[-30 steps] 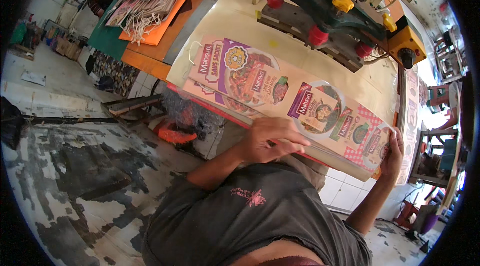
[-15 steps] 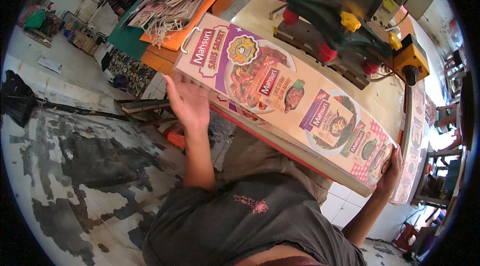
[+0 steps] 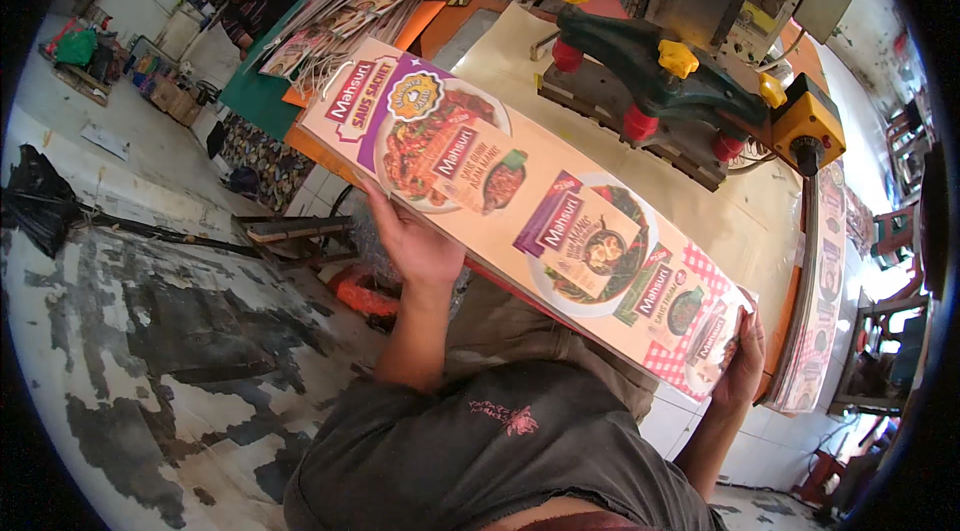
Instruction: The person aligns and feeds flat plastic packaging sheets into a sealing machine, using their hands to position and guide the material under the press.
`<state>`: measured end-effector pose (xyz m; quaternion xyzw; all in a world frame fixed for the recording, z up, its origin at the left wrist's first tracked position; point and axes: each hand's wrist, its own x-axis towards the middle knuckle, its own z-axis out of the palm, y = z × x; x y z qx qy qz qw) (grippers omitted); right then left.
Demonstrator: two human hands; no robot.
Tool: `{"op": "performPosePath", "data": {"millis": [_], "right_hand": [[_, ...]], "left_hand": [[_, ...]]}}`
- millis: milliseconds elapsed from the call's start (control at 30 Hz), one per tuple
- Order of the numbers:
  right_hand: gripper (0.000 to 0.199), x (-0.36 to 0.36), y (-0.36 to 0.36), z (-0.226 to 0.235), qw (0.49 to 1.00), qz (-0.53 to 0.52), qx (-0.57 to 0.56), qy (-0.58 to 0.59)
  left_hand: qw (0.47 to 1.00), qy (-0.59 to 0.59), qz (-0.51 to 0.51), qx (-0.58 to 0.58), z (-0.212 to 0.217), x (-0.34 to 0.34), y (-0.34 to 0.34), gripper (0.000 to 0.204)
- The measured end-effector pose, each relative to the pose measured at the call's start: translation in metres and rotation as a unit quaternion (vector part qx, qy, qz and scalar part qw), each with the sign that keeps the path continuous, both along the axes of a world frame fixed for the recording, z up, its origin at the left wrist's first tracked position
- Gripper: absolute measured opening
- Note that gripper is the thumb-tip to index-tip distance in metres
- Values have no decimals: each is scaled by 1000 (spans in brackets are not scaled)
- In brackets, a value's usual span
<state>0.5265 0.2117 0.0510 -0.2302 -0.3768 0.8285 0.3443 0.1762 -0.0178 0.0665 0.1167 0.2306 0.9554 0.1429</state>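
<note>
Take the long printed panel [image 3: 540, 216] as the centre of the clock: it slants across the middle of the view, picture side up, one short end at 10 o'clock and the other at 4. The right hand [image 3: 738, 361] has that 4 o'clock end, fingers curled closed around the corner, probably because a grip there steers the whole length while leaving the print uncovered. Over at about 9, the left hand [image 3: 420, 246] sits palm up against the near long edge, thumb at the rim; its other fingers are out of sight underneath, so I can't tell how far they're spread, but it looks like a prop, perhaps because something this long would sag if held by one end only. White cord [image 3: 328, 81] shows at the 10 o'clock end, likely for hanging. Up between 1 and 2 stands the dark green press [image 3: 655, 76], its yellow knobs [image 3: 678, 58] on top, presumably within easy fingertip reach, and just past 2 there's the yellow control box [image 3: 808, 121]. A fanned pile of printed strips [image 3: 375, 6] lies near 11, apparently parked clear of the press.
</note>
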Motion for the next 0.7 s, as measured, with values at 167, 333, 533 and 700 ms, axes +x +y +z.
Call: {"op": "performPosePath", "data": {"millis": [167,333,533,700], "right_hand": [[38,-14,-9,-3,999,19,27,7],[22,-27,-20,-7,999,-43,23,0],[23,-27,-36,-10,993,77,87,-29],[19,-32,-43,13,942,175,259,-122]], "left_hand": [[969,73,-119,203,0,-5,-3,71],[992,58,-69,89,5,-2,-7,73],[996,-11,65,-57,19,-22,-17,61],[994,4,103,-39,19,-58,-47,56]]}}
